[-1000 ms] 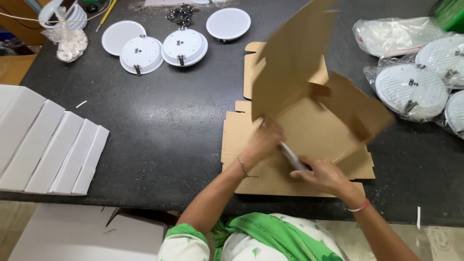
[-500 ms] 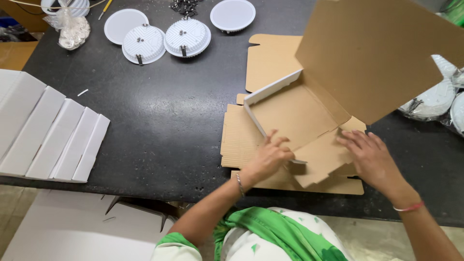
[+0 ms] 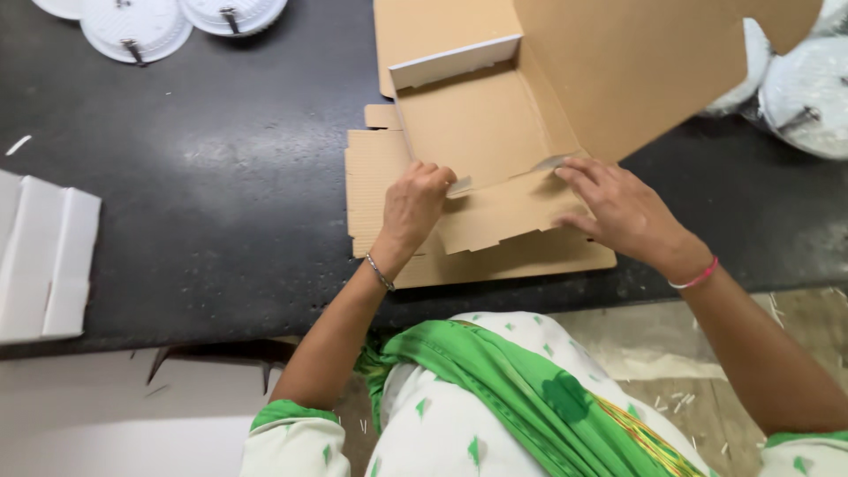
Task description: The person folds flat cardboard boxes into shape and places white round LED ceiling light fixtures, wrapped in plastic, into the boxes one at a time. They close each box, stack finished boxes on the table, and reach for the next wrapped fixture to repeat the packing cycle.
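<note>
Since 0.5 s ago, both hands have shifted onto the near flap, lid tilted further back. Head view: left hand [image 3: 413,205] curled, pinching front flap [image 3: 503,216] of brown cardboard box [image 3: 481,132]; right hand [image 3: 618,212] flat, fingers spread, pressing same flap, gripping nothing. Box sits on flat blanks [image 3: 375,190], black table [image 3: 203,177]. Done: far and side walls up. Left: front wall, lid. White round fixtures [image 3: 132,31] at the far edge.

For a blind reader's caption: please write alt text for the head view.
Two hands, left and right, press the front flap of an open cardboard box on a black table. White round lamps lie behind.
</note>
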A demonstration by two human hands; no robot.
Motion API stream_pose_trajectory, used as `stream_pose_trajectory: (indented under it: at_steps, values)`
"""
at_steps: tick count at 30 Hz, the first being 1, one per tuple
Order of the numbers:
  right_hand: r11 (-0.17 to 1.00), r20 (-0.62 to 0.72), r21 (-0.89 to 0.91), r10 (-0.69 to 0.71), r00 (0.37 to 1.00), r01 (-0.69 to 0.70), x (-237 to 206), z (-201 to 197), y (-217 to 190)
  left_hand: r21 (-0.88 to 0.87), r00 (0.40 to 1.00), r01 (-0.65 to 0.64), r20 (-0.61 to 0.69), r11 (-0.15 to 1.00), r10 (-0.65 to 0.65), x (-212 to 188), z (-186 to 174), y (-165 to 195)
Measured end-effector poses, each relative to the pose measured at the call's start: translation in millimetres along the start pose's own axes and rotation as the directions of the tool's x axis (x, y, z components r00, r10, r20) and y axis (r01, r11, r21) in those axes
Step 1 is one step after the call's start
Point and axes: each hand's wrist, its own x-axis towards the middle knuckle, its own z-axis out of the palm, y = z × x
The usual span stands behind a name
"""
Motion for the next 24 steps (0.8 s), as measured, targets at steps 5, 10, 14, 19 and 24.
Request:
stream_pose_trajectory:
  at_steps: [5, 10, 14, 19, 24]
  values:
    - [0.983, 0.108, -0.176, -0.031, 0.994, 0.05, 9.1, -8.7, -9.5, 0.021, 0.998, 0.067, -0.018, 0.998, -0.066, 3.9, -8.0, 24.1]
    - [0.973, 0.157, -0.223, -0.023, 0.987, 0.059, 15.2, 6.8, -1.8, -0.016, 0.985, 0.094, 0.15, 0.995, -0.091, -12.6, -18.0, 61.3]
    - [0.92, 0.101, -0.357, -0.137, 0.985, 0.164, 23.2, 25.6, 0.1, 0.133, 0.984, -0.02, 0.179, 0.991, -0.004, -16.5, -13.3, 71.1]
    - [0.915, 0.094, -0.334, -0.206, 0.974, 0.226, 34.0, 28.4, 2.2, 0.128, 0.977, -0.047, 0.213, 0.991, 0.019, -16.8, -4.8, 68.1]
    - [0.979, 0.151, -0.142, -0.126, 0.98, 0.148, 55.9, 17.5, 13.2, 0.128, 0.98, 0.004, 0.194, 0.992, -0.029, -7.8, -6.3, 59.7]
